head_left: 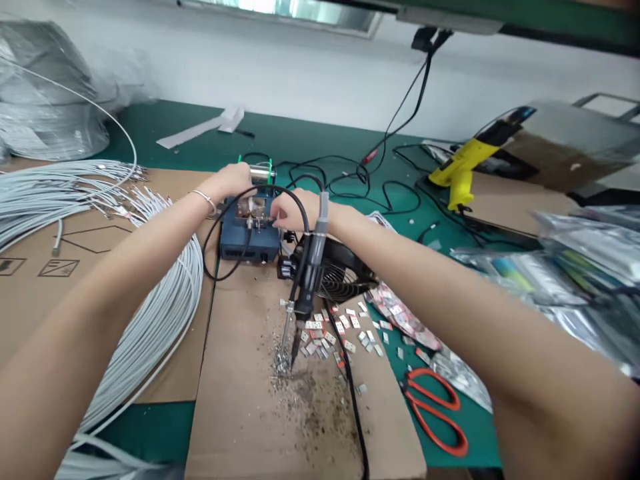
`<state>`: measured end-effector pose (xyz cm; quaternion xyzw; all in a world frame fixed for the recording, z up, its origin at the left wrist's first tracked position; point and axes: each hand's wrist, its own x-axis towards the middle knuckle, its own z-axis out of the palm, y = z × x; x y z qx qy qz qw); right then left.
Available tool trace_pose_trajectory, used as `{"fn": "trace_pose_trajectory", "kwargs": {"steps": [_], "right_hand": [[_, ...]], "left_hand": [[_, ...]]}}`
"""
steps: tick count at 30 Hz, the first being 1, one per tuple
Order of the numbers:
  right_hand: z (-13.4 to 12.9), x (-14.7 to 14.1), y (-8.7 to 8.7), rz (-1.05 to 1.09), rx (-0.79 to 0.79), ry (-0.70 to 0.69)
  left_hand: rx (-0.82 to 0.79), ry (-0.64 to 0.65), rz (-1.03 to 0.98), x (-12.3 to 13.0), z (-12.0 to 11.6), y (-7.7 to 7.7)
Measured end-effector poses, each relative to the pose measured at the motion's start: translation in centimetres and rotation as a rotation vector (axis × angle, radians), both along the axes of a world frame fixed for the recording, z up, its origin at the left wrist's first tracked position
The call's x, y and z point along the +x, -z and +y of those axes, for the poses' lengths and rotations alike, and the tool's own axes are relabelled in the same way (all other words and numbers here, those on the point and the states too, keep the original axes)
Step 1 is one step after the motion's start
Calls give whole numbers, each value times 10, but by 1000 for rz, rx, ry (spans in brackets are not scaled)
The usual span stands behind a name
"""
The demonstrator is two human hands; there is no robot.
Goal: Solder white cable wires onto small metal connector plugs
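Both arms reach forward to a blue box-shaped device (250,239) with a metal spool (261,175) between green ends on top. My left hand (234,181) is at the spool's left side, its fingertips hidden behind the device's top. At the right side of the device, my right hand (295,212) has its fingers curled and pressed together; what they hold, if anything, is too small to name. A soldering iron (311,267) on a black cable points down in front, its tip near a small heap of solder bits (283,360) on the cardboard (235,400).
Coiled grey cables (155,333) lie at left. A black fan (340,273) stands right of the device, near scattered small metal pieces (345,323). Orange-handled scissors (440,417) lie at front right. A yellow heat gun (465,167) and plastic bags (590,260) are farther right.
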<state>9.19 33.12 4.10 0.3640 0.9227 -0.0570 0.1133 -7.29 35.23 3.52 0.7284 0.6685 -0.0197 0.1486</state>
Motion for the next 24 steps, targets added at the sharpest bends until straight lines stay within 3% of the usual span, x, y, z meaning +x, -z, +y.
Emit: {"fn": "trace_pose_trajectory", "kwargs": {"steps": [12, 20, 24], "right_hand": [[-9, -6, -13, -33, 52, -35], [-31, 26, -35, -82, 146, 69], [-37, 43, -49, -104, 211, 29]], "left_hand": [[-17, 42, 2, -7, 5, 7], [-26, 28, -18, -9, 8, 10], [-1, 33, -59, -10, 6, 7]]}}
